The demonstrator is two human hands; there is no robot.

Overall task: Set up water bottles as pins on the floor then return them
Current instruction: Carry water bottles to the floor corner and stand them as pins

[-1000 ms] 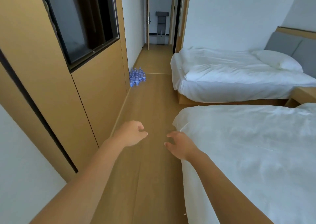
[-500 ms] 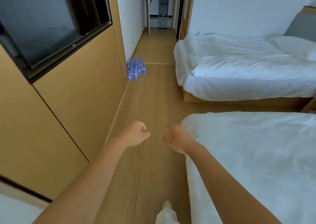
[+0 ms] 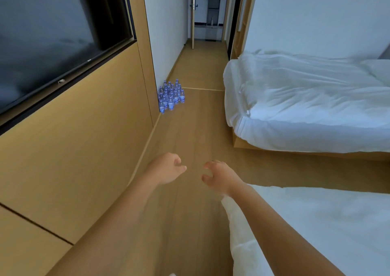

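Left hand: fingers loosely curled, thumb extended, grasping nothing. Right hand: fingers spread and slightly bent, also empty, held just beside the left above the light wooden plank floor. The cluster of clear plastic water bottles with blue labels stands upright at the tan wood-panel wall corner, well ahead. White-sheeted beds border the open floor lane on the right.

Wooden floor with upright clustered water bottles beside the wall corner.
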